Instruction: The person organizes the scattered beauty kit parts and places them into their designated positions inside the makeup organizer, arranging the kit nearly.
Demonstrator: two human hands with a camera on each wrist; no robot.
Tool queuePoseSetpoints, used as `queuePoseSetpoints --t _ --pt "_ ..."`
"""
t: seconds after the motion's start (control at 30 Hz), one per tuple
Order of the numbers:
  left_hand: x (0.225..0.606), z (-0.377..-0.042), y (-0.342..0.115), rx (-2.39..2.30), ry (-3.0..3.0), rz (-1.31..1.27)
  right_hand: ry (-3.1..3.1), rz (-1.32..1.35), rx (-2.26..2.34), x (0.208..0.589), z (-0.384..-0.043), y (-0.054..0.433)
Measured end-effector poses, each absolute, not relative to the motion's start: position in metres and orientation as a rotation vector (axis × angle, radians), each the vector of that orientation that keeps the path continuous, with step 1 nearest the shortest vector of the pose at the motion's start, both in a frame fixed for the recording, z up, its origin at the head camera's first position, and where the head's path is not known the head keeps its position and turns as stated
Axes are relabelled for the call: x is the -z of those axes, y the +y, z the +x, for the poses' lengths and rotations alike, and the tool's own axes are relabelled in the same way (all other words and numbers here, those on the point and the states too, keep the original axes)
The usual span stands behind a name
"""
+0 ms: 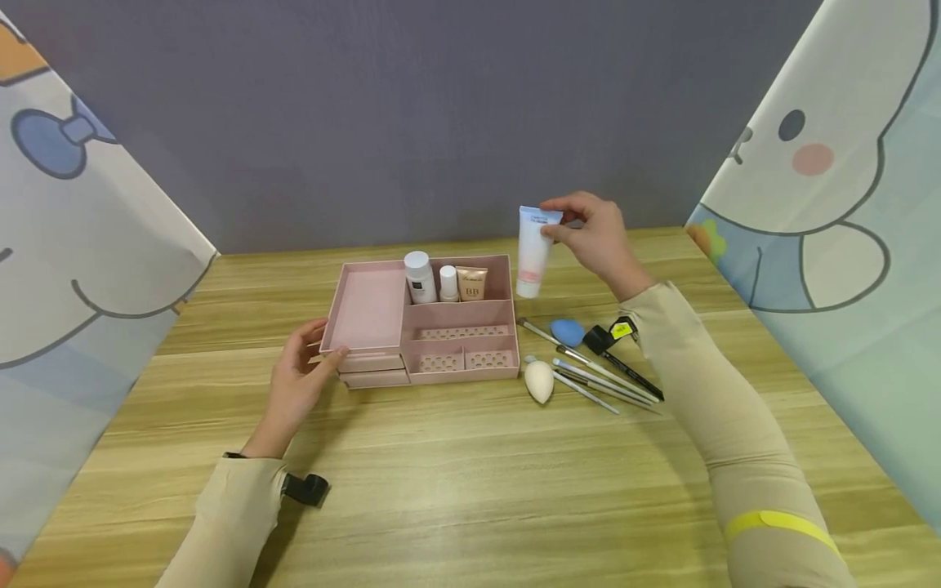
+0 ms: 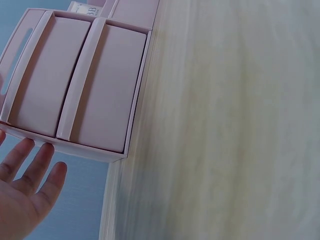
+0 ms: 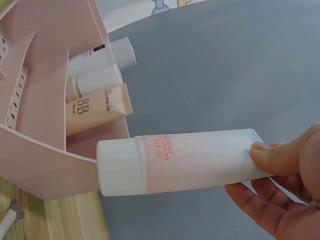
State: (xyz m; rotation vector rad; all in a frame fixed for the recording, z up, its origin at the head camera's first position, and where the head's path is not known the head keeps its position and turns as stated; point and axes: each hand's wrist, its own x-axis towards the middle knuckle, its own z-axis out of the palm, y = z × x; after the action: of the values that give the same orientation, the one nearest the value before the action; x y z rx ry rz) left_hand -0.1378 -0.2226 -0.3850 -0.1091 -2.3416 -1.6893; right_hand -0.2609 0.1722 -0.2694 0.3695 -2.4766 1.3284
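Right hand [image 3: 300,162] pinches white-capped tube [image 3: 200,161] near pink organizer [image 3: 45,162]; BB tube [image 3: 95,114] inside.

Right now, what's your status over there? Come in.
Left hand touching pink organizer at near-left corner. Right hand pinching white tube, cap down. Back compartment holds three containers; right end looks unblocked.

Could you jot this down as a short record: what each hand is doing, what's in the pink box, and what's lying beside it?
Right hand: pinches white-and-pink squeeze tube by its flat end, cap down
Left hand: touches pink organizer near its front left corner
Back compartment: white bottle, smaller white-capped bottle, BB tube
Beside organizer: blue sponge, cream sponge, makeup brushes
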Motion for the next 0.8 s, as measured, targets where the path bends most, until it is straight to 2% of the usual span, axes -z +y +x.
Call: queuePoseSetpoints --t 0.8 --pt "0.386 -0.137 -0.225 1.679 -2.338 -0.099 -2.196 0.580 -1.402 0.290 -0.258 0.140"
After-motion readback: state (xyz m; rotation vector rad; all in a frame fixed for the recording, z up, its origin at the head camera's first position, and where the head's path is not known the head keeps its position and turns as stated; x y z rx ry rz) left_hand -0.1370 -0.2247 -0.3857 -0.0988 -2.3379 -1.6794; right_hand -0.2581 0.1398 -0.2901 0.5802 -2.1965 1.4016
